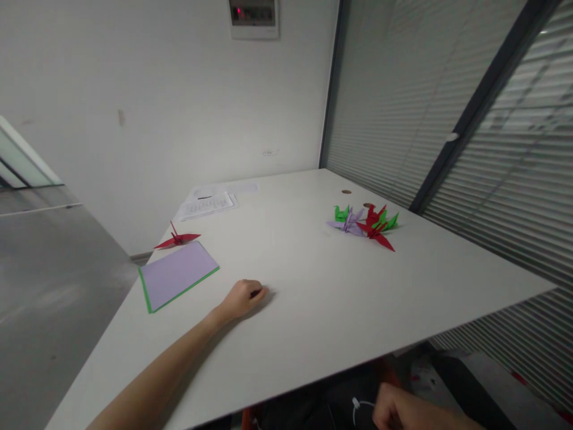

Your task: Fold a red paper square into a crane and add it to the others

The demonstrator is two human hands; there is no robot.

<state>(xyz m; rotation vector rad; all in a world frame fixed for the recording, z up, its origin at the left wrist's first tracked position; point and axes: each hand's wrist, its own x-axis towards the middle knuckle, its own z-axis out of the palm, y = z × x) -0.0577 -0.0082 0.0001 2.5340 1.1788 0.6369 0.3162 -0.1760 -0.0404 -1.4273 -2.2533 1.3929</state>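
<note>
My left hand rests on the white table, its fingers curled into a loose fist with nothing visible in them. To its left lies a stack of purple and green paper sheets, purple on top. Just behind the stack sits a red origami crane with its wings spread. My right hand is below the table's front edge, low in the view, its fingers curled and partly cut off by the frame. No object shows in it.
Several red, green and purple folded cranes are grouped at the table's right side. Printed papers with a dark pen lie at the far left. Two round brown spots mark the tabletop near the blinds.
</note>
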